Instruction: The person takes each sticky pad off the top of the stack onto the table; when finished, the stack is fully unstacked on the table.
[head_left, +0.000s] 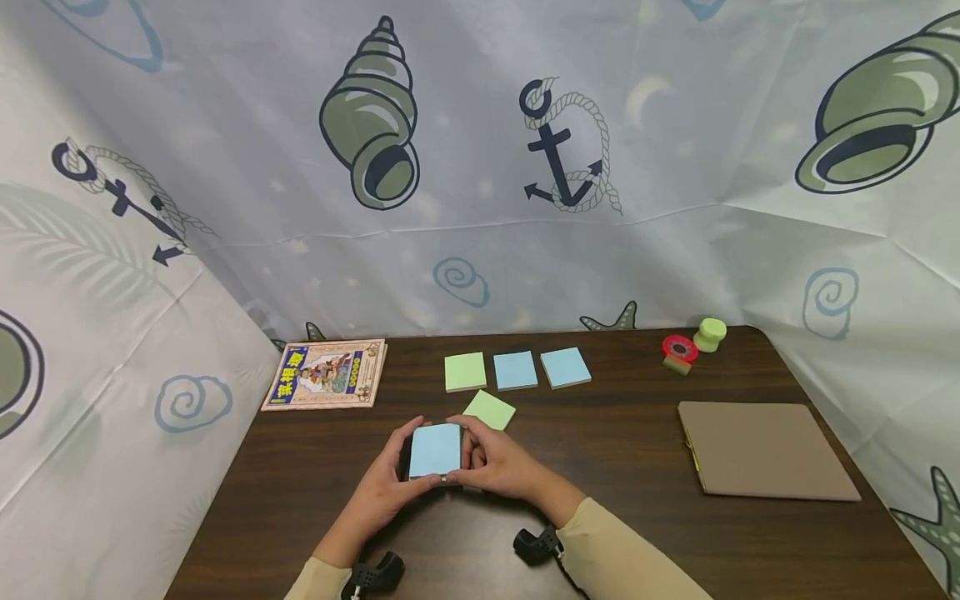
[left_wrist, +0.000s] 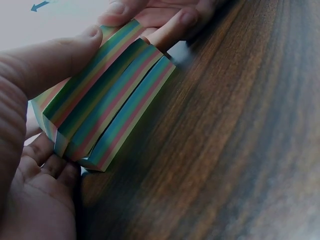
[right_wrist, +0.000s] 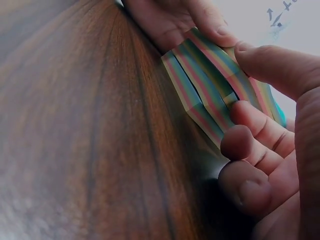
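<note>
On a dark brown wood-grain table [head_left: 600,467], before a pale sea-print cloth [head_left: 480,150], gripping from both sides, with left hand [head_left: 386,487] and right hand [head_left: 501,465], a stack of square paper pads [head_left: 435,450], blue on top, multicolour-striped at the edges. Held just short of an angled pale-green square pad [head_left: 491,408].

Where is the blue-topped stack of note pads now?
In the head view, the blue-topped stack is just left of centre, between the left hand and right hand, below the angled green pad.
</note>
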